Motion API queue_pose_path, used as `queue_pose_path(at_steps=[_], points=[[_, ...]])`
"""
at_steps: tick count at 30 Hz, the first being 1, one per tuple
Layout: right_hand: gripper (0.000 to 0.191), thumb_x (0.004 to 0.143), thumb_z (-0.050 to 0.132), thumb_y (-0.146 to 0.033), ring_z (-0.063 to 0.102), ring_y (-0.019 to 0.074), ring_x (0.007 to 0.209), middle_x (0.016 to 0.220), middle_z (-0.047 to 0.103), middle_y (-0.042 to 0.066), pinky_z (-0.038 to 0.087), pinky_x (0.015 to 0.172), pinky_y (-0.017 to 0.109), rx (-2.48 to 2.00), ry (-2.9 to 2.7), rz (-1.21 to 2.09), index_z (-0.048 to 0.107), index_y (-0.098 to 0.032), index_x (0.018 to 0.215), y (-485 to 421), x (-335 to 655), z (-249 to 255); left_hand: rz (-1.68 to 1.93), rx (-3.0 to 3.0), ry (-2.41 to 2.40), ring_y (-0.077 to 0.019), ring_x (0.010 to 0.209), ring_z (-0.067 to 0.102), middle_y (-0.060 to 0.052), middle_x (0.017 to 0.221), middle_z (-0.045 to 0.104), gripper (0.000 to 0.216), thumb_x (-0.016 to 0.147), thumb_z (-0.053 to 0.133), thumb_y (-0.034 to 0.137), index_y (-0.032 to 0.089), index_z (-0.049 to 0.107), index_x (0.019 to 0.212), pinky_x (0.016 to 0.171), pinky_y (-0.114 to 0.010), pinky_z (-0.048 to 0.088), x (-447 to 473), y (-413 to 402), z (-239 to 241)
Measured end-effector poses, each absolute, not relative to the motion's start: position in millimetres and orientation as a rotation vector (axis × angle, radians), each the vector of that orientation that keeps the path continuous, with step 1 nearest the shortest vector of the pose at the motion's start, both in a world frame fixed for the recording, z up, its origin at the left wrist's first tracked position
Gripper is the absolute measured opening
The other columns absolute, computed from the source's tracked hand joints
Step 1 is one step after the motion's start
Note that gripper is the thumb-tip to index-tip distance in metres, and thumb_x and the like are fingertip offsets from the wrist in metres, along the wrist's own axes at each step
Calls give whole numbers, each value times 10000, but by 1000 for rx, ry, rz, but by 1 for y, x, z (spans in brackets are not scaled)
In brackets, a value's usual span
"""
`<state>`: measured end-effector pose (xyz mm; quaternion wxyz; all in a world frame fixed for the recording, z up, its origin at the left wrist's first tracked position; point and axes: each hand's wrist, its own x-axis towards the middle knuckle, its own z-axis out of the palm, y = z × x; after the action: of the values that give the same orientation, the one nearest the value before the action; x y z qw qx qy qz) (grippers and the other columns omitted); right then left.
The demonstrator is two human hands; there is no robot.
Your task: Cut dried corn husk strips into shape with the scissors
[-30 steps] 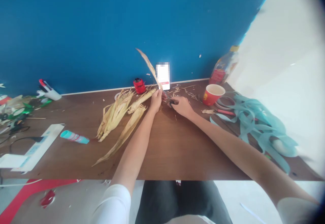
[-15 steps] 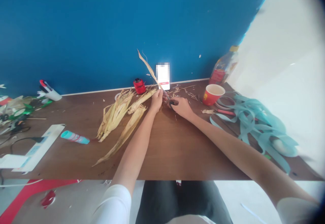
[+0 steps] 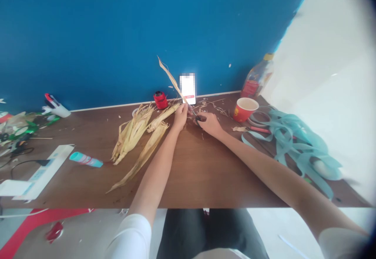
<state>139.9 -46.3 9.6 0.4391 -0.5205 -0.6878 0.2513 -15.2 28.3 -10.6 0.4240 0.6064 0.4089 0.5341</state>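
Observation:
My left hand (image 3: 181, 116) is closed on a long dry strip of corn husk (image 3: 169, 76), whose thin tip slants up and left in front of the blue wall. My right hand (image 3: 209, 124) is wrapped round the dark handles of a pair of scissors (image 3: 198, 119). The blades point up and left, close to the husk beside my left fingers; whether they touch it I cannot tell. Left of my hands lie a pile of dry corn husks (image 3: 132, 133), a husk-wrapped stalk end (image 3: 163, 119) and one long loose husk (image 3: 142, 159).
A lit phone (image 3: 188, 89) leans on the wall behind husk scraps. A red spool (image 3: 160, 100), a paper cup (image 3: 246, 109), a bottle (image 3: 257, 77) and tangled teal ribbon (image 3: 289, 133) stand or lie around. A blue tube (image 3: 86, 159) and a power strip (image 3: 48, 171) are at left.
The whole view has shifted very slightly. Both hands keep nearly the same place and grip, with the husk strip and scissors almost unmoved.

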Motion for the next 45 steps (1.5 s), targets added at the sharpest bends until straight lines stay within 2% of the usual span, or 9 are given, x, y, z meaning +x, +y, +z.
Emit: queue_pose_path(at_steps=[10, 15, 20, 24, 28, 34, 45], points=[[250, 733, 645, -282, 538, 147, 606, 643, 658, 7, 414, 610, 255, -1325, -1678, 614, 775, -173, 916, -45, 140, 8, 1315, 1498, 1050, -115, 576, 580, -34, 739, 634, 415, 946, 475, 550, 175, 530, 777, 519, -228, 390, -12, 24, -7], [252, 730, 641, -284, 520, 143, 596, 645, 657, 6, 412, 609, 257, -1298, -1689, 615, 774, -169, 911, -43, 141, 5, 1311, 1473, 1025, -117, 570, 580, -32, 711, 618, 424, 943, 476, 556, 177, 519, 757, 525, -233, 402, -11, 24, -7], [269, 726, 647, -288, 515, 143, 601, 649, 657, 3, 392, 598, 259, -1318, -1706, 570, 780, -174, 931, -43, 142, 4, 1306, 1481, 1016, -104, 577, 582, -32, 767, 617, 417, 946, 469, 556, 172, 572, 821, 529, -223, 418, -12, 26, -8], [261, 739, 648, -310, 511, 141, 595, 630, 643, -5, 381, 592, 259, -1320, -1738, 565, 782, -186, 926, -43, 142, 4, 1386, 1395, 1048, -93, 596, 588, -20, 819, 617, 332, 946, 502, 511, 186, 562, 914, 530, -208, 419, -13, 29, -9], [263, 734, 651, -322, 504, 144, 590, 601, 624, -7, 390, 608, 262, -1312, -1738, 572, 781, -181, 914, -44, 142, 3, 1478, 1279, 1038, -90, 603, 579, -2, 783, 596, 256, 936, 549, 444, 193, 527, 894, 529, -198, 418, -14, 33, -10], [243, 739, 632, -308, 493, 143, 591, 596, 616, -5, 382, 604, 257, -1296, -1721, 613, 777, -178, 885, -44, 142, 5, 1422, 1191, 977, -73, 592, 540, 0, 746, 601, 212, 892, 626, 354, 171, 544, 825, 561, -191, 422, -16, 34, -9], [250, 741, 648, -281, 571, 163, 661, 685, 693, 13, 407, 631, 259, -1308, -1746, 591, 787, -182, 923, -42, 142, 1, 1406, 1142, 1012, -79, 602, 534, 21, 705, 551, 132, 876, 597, 290, 181, 536, 834, 573, -197, 412, -15, 31, -4]])
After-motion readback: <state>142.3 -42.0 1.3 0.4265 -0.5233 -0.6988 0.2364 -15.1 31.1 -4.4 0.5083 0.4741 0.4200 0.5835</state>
